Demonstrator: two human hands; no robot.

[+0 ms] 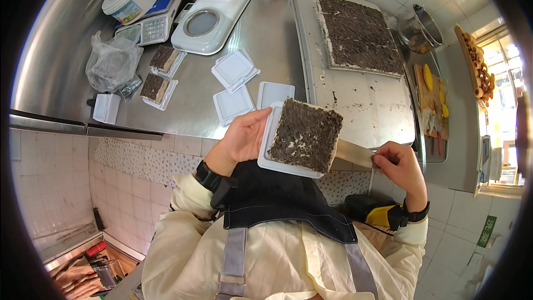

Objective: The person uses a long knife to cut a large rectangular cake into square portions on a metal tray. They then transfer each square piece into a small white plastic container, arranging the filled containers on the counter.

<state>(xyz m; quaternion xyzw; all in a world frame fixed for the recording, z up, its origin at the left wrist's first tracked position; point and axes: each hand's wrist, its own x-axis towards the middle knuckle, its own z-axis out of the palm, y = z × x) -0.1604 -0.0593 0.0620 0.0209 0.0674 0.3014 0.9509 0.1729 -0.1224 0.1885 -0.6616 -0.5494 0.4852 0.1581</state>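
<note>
My left hand holds a white plastic tray by its left side, tilted in front of my apron. Over the tray lies a square slab of cake with a dark crumbly top and a pale edge. It reaches past the tray's right side. In my right hand is the end of a flat metal blade, whose other end disappears beneath the slab. On the steel counter just beyond, several white trays lie spread about. A large dark-topped cake sheet rests on an upturned metal pan at the right.
Two cut cake pieces sit on white trays at the left, near a plastic bag and stacked trays. Behind them are a digital scale and a white machine. A metal pot and a cutting board stand right.
</note>
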